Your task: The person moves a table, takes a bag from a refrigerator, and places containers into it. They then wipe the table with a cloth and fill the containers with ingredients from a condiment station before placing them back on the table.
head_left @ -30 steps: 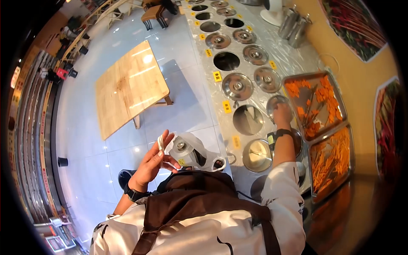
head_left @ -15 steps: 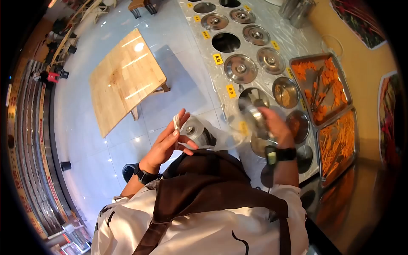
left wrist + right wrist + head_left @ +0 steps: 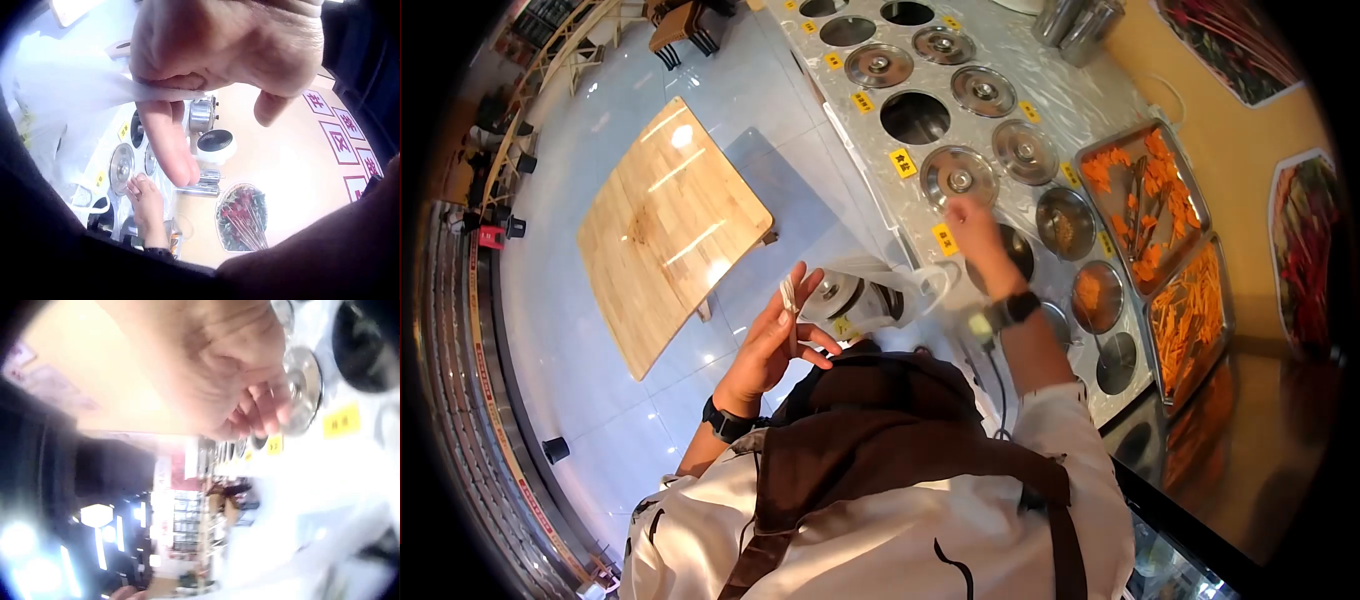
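My left hand holds the twisted white handle of a translucent plastic bag, its thumb close to the strap and the other fingers extended. The same strap crosses those fingers in the left wrist view. A white-and-dark round-topped thing shows in or through the bag. My right hand is over the counter, fingertips right at the near side of a round steel lid. Its fingers are loosely bent in the right wrist view, with nothing visible in them.
Uncovered steel pots sit in the counter, one with yellow bits, one orange. Trays of orange pieces and orange strips stand right. A wooden table is left. A dark cable hangs at the counter's front.
My right hand has moved from the pot with yellow bits, past the front pots with a blurred shiny round thing, to the lid farther left. That pot now stands uncovered. The left hand keeps the bag.
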The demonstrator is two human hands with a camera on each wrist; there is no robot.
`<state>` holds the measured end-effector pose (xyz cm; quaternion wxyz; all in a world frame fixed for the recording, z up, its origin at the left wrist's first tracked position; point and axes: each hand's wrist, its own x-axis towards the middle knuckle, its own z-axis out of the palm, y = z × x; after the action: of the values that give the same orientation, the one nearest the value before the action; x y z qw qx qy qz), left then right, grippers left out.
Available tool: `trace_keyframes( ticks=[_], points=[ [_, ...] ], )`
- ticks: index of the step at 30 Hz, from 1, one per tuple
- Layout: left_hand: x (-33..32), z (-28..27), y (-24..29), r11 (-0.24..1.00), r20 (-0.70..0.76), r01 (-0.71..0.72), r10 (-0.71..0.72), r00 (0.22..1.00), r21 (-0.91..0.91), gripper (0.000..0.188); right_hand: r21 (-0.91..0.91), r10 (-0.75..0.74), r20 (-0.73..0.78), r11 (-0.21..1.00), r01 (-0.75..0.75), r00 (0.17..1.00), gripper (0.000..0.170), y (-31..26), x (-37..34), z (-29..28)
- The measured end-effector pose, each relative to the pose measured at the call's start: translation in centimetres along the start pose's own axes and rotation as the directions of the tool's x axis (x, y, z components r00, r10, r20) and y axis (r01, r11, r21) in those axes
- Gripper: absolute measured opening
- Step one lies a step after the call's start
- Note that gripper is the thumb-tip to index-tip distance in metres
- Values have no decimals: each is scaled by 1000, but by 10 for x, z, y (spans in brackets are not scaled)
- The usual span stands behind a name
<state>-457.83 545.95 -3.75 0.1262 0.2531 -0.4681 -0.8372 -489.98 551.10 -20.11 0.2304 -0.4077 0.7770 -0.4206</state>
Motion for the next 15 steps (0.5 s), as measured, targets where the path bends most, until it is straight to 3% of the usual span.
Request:
trace_keyframes(
  ticks=[2,6,8,10,12,13,14,15],
  points=[
    [2,-12,2,1000,2,5,-5,1000,-1,72,-492,-121,-215,871,0,969,34,28,35,5],
    [3,-31,17,1000,-18,-4,4,1000,31,73,-556,-103,-157,831,-2,982,40,37,69,16],
    [3,-40,23,998,-100,8,-1,995,69,78,-707,-30,-70,707,-28,997,39,38,81,19],
    [2,-52,26,998,-115,20,-13,993,64,78,-711,-88,-42,703,32,995,38,44,86,17],
    [2,-62,27,998,-113,25,-19,993,55,78,-644,-252,-64,749,153,966,34,43,87,12],
    [1,-67,28,999,-120,22,-17,993,46,78,-650,-250,-65,745,150,966,34,36,87,9],
    [1,-72,30,999,-126,19,-14,992,37,78,-205,28,-106,977,-50,994,33,29,86,4],
    [3,-78,32,999,-122,17,-13,992,31,78,279,290,-10,920,-276,957,32,14,83,0]
  ],
)
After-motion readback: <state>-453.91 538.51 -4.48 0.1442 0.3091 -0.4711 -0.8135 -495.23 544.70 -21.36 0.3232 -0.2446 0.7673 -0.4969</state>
